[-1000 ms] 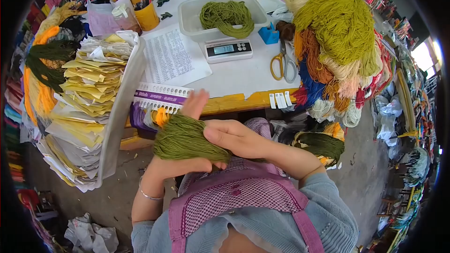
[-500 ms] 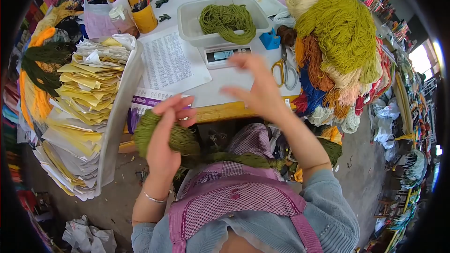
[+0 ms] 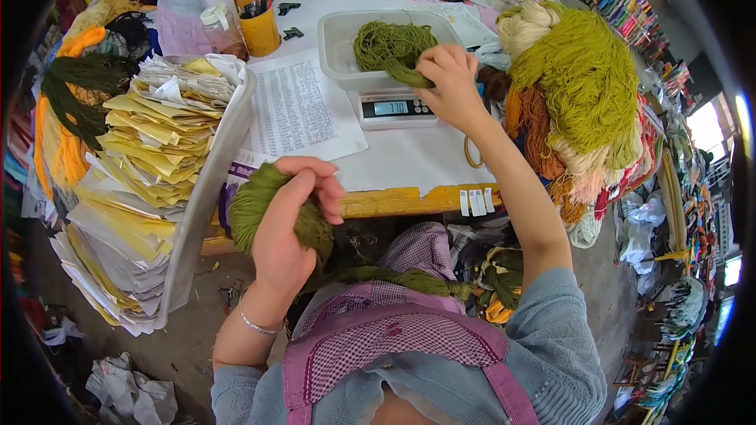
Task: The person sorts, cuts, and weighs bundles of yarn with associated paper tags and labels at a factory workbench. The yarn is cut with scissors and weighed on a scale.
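My left hand is wrapped around a thick bundle of olive-green yarn just in front of the table's edge. Strands of similar green yarn lie across my lap. At the front right of a translucent plastic tray, my right hand grips a loop of the green yarn hank lying in it. The fingertips are partly hidden by the hand. Under the tray, a digital scale has its lit display facing me.
A printed sheet lies left of the scale. A long bin of yellow and white envelopes stands at the left. Piled yarn hanks cover the right side. A yellow pen cup and jar stand behind. Scissors are mostly hidden behind my right forearm.
My right hand has moved forward from above the table to the tray and closed on the yarn there. My left hand keeps its bundle. The whole view has shifted slightly.
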A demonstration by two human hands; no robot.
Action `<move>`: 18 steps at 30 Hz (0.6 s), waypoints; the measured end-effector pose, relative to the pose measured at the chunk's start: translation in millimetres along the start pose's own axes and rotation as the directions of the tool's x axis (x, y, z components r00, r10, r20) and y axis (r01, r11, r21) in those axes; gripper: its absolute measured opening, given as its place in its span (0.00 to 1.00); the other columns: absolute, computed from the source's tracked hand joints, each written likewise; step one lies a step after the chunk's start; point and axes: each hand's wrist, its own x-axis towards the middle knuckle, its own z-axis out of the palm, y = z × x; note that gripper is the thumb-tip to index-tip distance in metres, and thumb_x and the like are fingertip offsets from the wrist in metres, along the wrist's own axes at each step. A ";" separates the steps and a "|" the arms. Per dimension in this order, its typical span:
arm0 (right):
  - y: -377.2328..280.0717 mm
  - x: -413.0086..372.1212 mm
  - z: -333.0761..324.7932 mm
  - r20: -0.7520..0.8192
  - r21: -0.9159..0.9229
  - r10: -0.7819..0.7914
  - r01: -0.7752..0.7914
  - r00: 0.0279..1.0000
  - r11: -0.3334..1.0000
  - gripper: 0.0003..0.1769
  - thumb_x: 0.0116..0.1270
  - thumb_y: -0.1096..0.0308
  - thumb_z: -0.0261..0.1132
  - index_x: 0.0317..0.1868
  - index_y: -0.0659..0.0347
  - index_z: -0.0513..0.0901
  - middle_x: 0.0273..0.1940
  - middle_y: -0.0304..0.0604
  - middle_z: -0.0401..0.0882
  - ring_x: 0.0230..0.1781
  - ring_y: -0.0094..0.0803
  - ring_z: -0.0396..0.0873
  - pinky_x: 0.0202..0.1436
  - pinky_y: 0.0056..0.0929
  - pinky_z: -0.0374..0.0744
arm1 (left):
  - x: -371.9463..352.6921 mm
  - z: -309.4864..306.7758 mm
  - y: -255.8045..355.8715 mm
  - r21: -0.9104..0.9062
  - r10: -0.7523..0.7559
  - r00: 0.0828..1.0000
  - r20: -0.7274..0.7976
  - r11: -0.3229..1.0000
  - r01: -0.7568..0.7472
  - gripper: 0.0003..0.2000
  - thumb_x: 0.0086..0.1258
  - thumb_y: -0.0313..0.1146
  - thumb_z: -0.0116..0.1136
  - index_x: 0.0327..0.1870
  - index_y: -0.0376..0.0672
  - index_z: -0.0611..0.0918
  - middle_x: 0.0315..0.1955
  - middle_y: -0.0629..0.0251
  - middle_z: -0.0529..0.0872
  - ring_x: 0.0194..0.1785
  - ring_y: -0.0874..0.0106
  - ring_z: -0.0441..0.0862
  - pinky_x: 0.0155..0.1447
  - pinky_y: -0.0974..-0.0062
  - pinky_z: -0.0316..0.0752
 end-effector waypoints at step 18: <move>-69.3 -18.9 -50.0 0.600 0.800 0.169 -0.577 0.782 -0.165 0.19 0.75 0.57 0.56 0.47 0.67 0.83 0.38 0.42 0.86 0.41 0.25 0.81 0.54 0.25 0.73 | 86.3 11.1 -69.8 0.068 -0.158 0.976 0.152 0.987 0.149 0.12 0.71 0.39 0.57 0.45 0.40 0.84 0.36 0.72 0.83 0.40 0.82 0.74 0.44 0.80 0.64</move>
